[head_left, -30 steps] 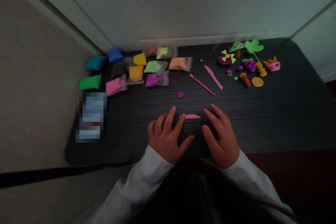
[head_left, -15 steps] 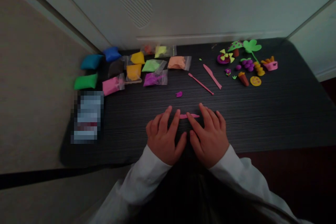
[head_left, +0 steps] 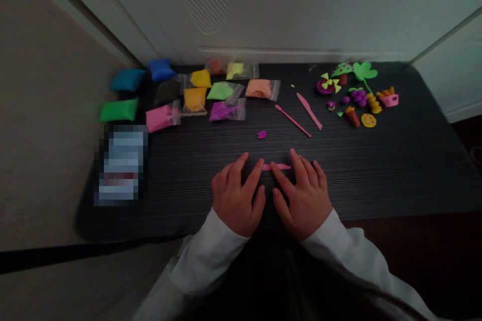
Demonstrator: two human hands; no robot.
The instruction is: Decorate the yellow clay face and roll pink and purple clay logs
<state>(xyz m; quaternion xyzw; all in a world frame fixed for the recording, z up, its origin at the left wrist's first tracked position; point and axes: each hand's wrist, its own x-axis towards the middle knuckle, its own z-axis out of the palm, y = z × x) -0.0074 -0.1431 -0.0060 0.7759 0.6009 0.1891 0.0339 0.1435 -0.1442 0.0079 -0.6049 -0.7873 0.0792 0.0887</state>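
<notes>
A thin strip of pink clay lies crosswise on the dark table. My left hand is open, its index fingertip resting on the strip's left part. Beside it my right hand, also open with fingers spread, has its index fingertip on the middle of the strip. Both thumbs point inward, a small gap between them. Just beyond the hands is a small purple clay piece. Farther back lie a thin pink modelling stick and a pink plastic knife.
Bags of coloured clay, among them a pink bag and a purple bag, spread over the back left. A pixelated phone-like object lies at the left. Small clay models, including a green flower and a yellow disc, stand back right.
My right hand has moved left and set its index finger on the pink clay strip. The left hand stays at the strip's left part, its thumb drawn closer in. The view has shifted slightly.
</notes>
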